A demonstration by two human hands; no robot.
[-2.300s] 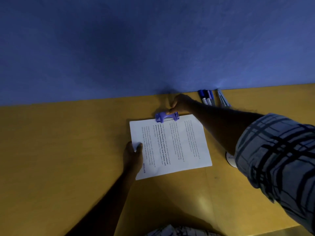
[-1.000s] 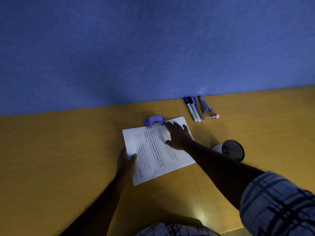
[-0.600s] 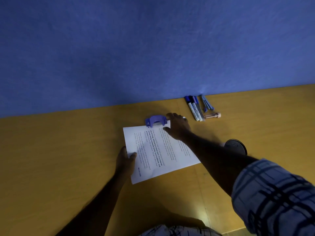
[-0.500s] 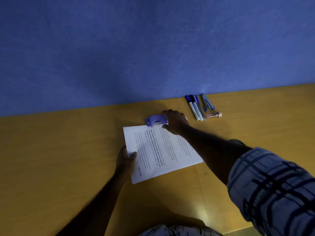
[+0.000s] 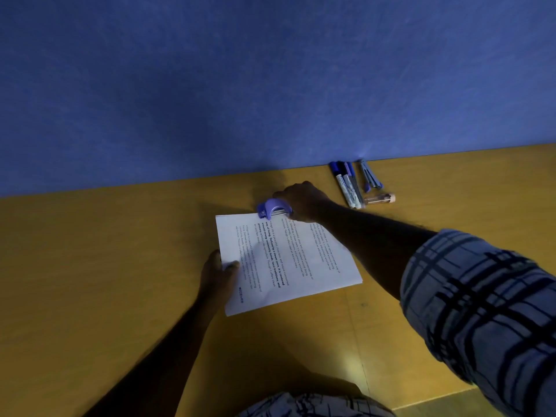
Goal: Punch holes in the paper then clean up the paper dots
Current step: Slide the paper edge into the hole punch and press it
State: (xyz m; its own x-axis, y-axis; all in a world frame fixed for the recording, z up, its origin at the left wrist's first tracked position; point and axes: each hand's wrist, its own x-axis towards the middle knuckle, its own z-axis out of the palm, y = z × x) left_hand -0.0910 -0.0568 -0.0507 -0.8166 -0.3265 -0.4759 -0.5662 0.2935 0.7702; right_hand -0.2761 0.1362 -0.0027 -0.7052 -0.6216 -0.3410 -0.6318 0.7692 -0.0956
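**Sheet could slip or punch crooked while the far hand works the punch**

Nearest, at lower centre of the frame, the left hand [image 5: 221, 270] lies on the left edge of the printed paper [image 5: 285, 260], thumb on top of the sheet and the fingers curled at or under its edge, pinning it to the yellow table [image 5: 90, 281]. That hold covers only one side. The right half of the sheet is free, with the right forearm passing over it, so a brush from the arm could swing the page about the pinned edge.

Farther up, at the middle of the frame, the purple hole punch [image 5: 274, 208] sits on the paper's far edge, and the right hand [image 5: 304, 203] is closed around its right end. How deep the sheet sits in the slot is hidden. If it is shallow or skewed, pressing down would probably put the holes too near the edge or off line. Pressure on one end only could tip the punch and cut cleanly on one side alone.

No paper dots show on the table. Lifting the punch carelessly may scatter them toward the markers [image 5: 349, 185] and the small vial [image 5: 379, 198] by the blue wall [image 5: 270, 85], at upper right.
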